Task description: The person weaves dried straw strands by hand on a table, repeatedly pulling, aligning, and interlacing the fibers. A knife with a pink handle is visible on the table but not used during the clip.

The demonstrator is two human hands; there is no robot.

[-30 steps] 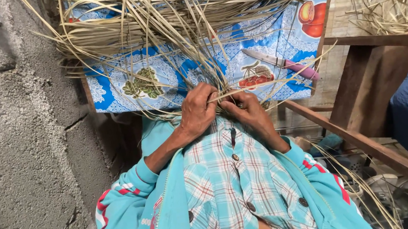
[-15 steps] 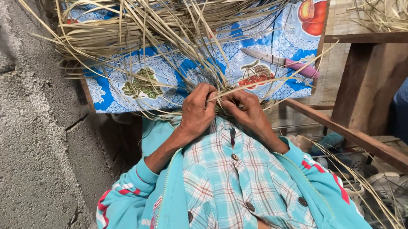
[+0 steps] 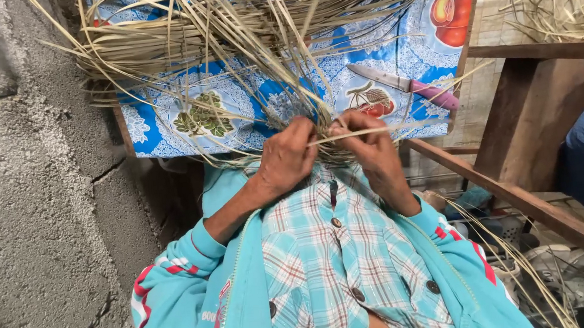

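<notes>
Both hands meet at the near table edge, right over the lap. Left hand [image 3: 288,159] has fingers curled shut on dry straw strips [image 3: 227,44]; right hand [image 3: 367,144] pinches 1 thin strip [image 3: 400,126] running out to the right. Strips fan out from the hands across the blue fruit-print tablecloth [image 3: 164,125]. Pink-handled knife [image 3: 407,87] lies on the cloth just beyond the right hand, not touching. Concrete wall [image 3: 31,205] on the left, wooden frame [image 3: 531,201] to the right.

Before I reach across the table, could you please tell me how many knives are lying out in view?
1. A knife with a pink handle lies on the blue fruit-print tablecloth, right of the dried straw strips. More could be hidden under the strips.
</notes>
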